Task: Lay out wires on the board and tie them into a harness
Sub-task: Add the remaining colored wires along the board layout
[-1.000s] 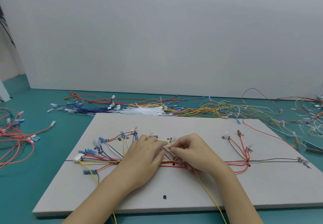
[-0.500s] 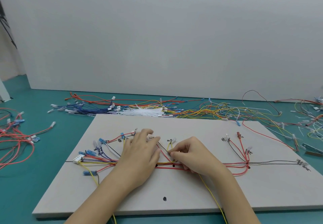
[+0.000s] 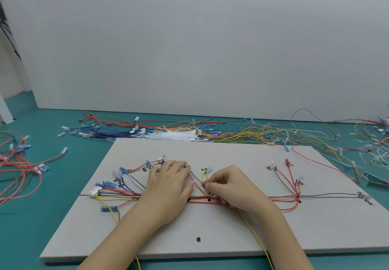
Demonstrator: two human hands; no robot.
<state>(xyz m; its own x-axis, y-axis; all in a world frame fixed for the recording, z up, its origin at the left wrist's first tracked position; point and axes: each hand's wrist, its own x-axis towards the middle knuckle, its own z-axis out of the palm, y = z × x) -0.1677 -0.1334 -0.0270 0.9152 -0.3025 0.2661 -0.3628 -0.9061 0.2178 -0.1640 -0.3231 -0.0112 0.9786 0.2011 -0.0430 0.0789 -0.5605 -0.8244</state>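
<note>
Teal tabletop, grey board (image 3: 231, 238) | left hand (image 3: 168, 187) pressed flat on trunk wires | right hand (image 3: 233, 187) pinched yellow wire (image 3: 255, 235), trailing toward the person.

Bright, even light; soft faint shadows; wide-angle bending at edges.

You face plain pale grey matte wall panel (image 3: 210, 38) standing on flat teal tabletop (image 3: 31, 217); even soft light; white upright edge (image 3: 5, 111) far left.
</note>
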